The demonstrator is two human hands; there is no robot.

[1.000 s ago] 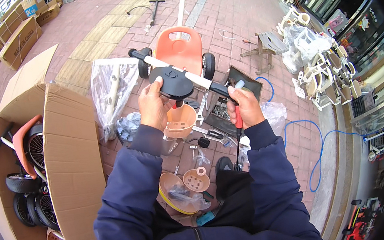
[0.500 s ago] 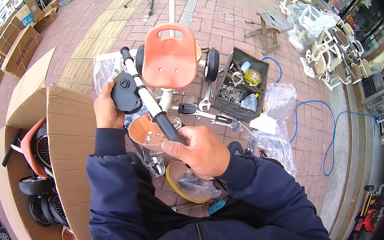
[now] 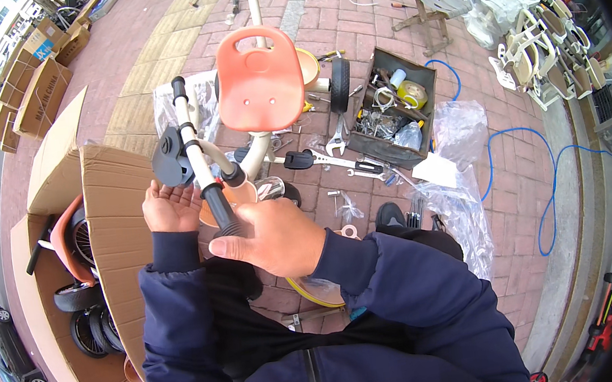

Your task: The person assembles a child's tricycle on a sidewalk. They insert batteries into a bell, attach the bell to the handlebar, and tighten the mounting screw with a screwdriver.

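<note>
A child's tricycle with a coral seat point(image 3: 260, 82) and white frame stands before me. My right hand point(image 3: 277, 236) is closed round the ribbed black grip point(image 3: 220, 207) at the near end of its white handlebar point(image 3: 197, 155). Palm up, with fingers stretched, my left hand point(image 3: 172, 209) is just below a dark grey rounded plastic piece point(image 3: 170, 158) beside the bar. Whether the fingertips touch that piece I cannot tell. Behind the bar, an orange basket point(image 3: 245, 193) is partly hidden. One black wheel point(image 3: 340, 85) shows right of the seat.
An open cardboard box point(image 3: 122, 213) with wheels and another coral seat stands at left. To the right are wrenches point(image 3: 335, 138), a metal toolbox point(image 3: 426, 126), clear plastic bags point(image 3: 459, 134), a blue hose point(image 3: 536, 136) and a small folding stool point(image 3: 430, 23).
The handlebar has turned and shifted left and nearer, my right hand with it. My left hand has let go of the grey piece and dropped below it, palm up.
</note>
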